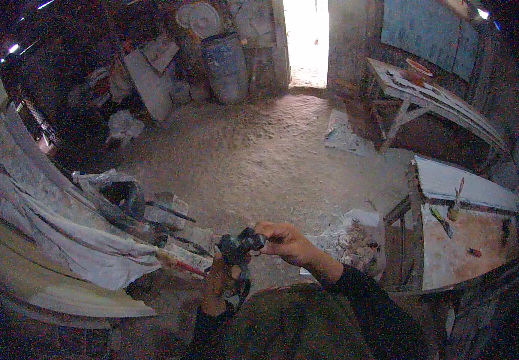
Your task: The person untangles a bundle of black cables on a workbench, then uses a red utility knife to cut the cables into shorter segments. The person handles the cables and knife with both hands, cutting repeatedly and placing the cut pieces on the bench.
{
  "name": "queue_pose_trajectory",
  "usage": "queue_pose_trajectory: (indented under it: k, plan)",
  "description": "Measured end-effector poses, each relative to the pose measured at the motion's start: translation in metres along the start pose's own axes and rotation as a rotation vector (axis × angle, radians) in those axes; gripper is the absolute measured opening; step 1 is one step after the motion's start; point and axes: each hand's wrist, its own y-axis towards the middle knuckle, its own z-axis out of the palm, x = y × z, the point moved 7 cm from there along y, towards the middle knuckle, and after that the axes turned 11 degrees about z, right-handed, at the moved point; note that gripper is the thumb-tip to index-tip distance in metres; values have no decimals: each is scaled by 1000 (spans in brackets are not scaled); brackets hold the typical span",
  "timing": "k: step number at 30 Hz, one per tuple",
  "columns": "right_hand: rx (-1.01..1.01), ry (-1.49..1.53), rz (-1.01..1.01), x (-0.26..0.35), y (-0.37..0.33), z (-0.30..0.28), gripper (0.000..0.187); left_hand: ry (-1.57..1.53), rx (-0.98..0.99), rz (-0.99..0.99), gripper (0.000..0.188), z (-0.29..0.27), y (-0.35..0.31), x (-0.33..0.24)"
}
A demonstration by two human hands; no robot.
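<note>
Low in the middle of the head view, both hands are at a small black lumpy object (240,245), whose kind I cannot make out. A dark loop like a strap (243,292) hangs below it along the left wrist. From underneath, my left hand (217,275) is closed around the object, its fingers partly hidden. My right hand (285,242) pinches the object's right end between thumb and fingers. Beside the left hand, a red-handled tool (189,268) lies near a pale draped cloth (112,255).
On the right table (445,261) lie a brush (454,210), a green-handled tool (441,223) and a small red item (474,252). Rubble (358,249) heaps on the floor beside it. A long bench (445,102) stands back right, a blue barrel (226,69) left of the bright doorway (307,45).
</note>
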Motion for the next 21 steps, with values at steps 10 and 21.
queue_pose_trajectory:
  k: [10,21]
  plan:
    - [-63,177,33,-9,-12,-13,13,86,95,-23,25,13,-1,4]
    - [-112,-45,-32,29,-38,-29,39,179,-66,-61,25,1,-9,12]
